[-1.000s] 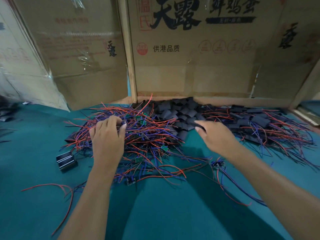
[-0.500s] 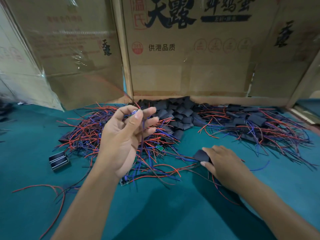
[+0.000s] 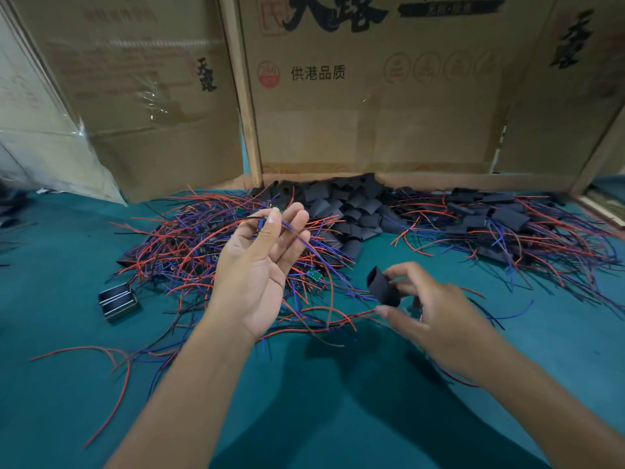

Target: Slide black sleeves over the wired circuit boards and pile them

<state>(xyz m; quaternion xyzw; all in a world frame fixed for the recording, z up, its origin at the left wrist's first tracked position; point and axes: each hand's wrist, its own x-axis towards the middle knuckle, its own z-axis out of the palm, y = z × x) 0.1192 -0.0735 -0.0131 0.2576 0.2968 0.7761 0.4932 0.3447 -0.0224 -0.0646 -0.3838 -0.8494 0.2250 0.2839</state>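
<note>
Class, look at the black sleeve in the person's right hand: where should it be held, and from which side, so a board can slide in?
Hold the black sleeve by its flat sides near the lower end, as the right hand does, coming from below-right. Its open mouth tilts up-left toward the left hand, so that end should stay clear.

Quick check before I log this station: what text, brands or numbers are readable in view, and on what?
"供港品质": middle brown cardboard box, black print.
"天露": vertical on left cardboard box, again on right cardboard panel.
Large black brand characters along the middle box's top: cropped, partly legible.
Red round stamp, red square seal and faint circular icons: too blurred.
</note>
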